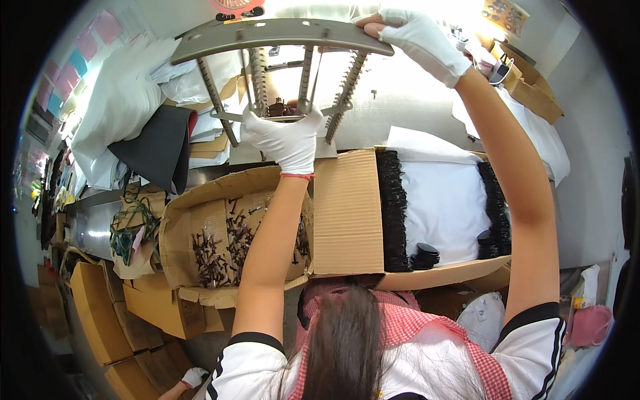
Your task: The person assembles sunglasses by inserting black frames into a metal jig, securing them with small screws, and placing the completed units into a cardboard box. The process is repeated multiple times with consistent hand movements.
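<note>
A metal frame stands on the bench before me, with a thick grey top plate (280,30) over threaded or spring-wrapped posts (350,87). White gloves cover both my hands. My right hand (423,47) is raised at the right end of the top plate, its bare fingertips bent over the edge. Lower down, my left hand (283,140) reaches in between the posts, thumb and fingers around a flat metal bar (290,119). Just beyond it lie small dark reddish-brown pieces (287,107), partly hidden by the bar and glove.
An open carton (177,200) of loose dark brown pieces sits below my left forearm. Right of it, another carton (347,213) holds rows of black parts (393,213) beside white sheeting (443,200). Papers and a black folder (157,147) crowd the left. Another person's gloved hand (195,377) shows lower left.
</note>
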Tool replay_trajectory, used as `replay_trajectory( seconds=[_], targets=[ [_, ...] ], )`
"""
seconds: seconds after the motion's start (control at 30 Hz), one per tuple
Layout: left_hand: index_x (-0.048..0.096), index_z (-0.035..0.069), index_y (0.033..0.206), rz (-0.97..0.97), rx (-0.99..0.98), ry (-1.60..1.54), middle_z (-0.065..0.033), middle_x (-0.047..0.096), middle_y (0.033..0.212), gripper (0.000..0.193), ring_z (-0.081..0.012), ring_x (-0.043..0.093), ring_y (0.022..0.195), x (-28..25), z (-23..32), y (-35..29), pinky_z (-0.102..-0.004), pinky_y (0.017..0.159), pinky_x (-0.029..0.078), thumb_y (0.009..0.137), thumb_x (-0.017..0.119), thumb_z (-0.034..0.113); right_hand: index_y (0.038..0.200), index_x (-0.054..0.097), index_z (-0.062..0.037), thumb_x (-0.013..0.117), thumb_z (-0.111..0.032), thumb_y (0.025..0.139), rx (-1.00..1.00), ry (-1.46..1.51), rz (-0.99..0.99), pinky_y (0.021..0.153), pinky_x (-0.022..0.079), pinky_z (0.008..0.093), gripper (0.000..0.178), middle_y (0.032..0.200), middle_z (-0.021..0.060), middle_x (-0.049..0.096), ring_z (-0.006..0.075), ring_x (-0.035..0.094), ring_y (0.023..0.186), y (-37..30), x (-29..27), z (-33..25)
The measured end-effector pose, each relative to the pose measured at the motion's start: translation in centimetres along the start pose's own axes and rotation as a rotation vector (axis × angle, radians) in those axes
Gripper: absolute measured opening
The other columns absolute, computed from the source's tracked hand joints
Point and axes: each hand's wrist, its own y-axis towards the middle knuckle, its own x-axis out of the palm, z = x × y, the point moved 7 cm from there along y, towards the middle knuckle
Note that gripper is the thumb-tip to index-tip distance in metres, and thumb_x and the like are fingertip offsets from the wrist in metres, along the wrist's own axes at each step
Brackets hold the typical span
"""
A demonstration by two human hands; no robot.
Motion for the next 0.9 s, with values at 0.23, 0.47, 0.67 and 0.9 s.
replay_trajectory(
  seconds=[0.23,0.47,0.67,0.9],
  targets=[
    [0.032,-0.007,0.136,0.055,0.303,0.062,-0.0242,0.038,0.123,0.1,-0.0361,0.039,0.119,-4.7,1.9,3.1,-0.0481,0.104,0.035,0.058,0.085,0.027,0.115,0.069,-0.0042,0.061,-0.028,0.099,-0.041,-0.206,0.236,0.087,0.046,0.0273,0.03,0.102,0.005,0.07,0.0125,0.061,0.097,-2.3,-0.4,-2.9],
    [0.031,-0.004,0.14,-0.373,0.465,0.087,-0.0195,0.04,0.128,0.098,-0.0337,0.044,0.121,-13.5,-2.4,7.7,-0.0436,0.104,0.039,0.054,0.076,0.011,0.109,0.055,-0.0018,0.048,-0.02,0.104,0.082,-0.026,0.418,0.065,0.048,0.0261,0.02,0.095,0.0075,0.067,0.0121,0.058,0.07,-6.7,2.0,4.5],
    [0.04,0.001,0.136,-0.638,0.44,0.29,-0.0197,0.047,0.124,0.09,-0.04,0.047,0.118,-19.5,-8.5,7.8,-0.0472,0.105,0.036,0.052,0.072,0.009,0.112,0.058,-0.0045,0.044,-0.023,0.102,0.733,0.562,0.763,0.061,0.049,0.0283,0.025,0.092,0.0074,0.064,0.014,0.059,0.072,-9.5,3.5,15.9],
    [0.042,0.004,0.133,-0.812,0.387,0.17,-0.0177,0.049,0.117,0.089,-0.0381,0.049,0.111,-20.0,-9.0,5.7,-0.0458,0.098,0.04,0.051,0.075,0.01,0.104,0.057,-0.0108,0.048,-0.041,0.102,0.518,0.691,-0.429,0.044,0.029,0.0227,0.032,0.063,-0.0087,0.038,0.0039,0.032,0.051,-5.5,24.5,4.0]
  ],
)
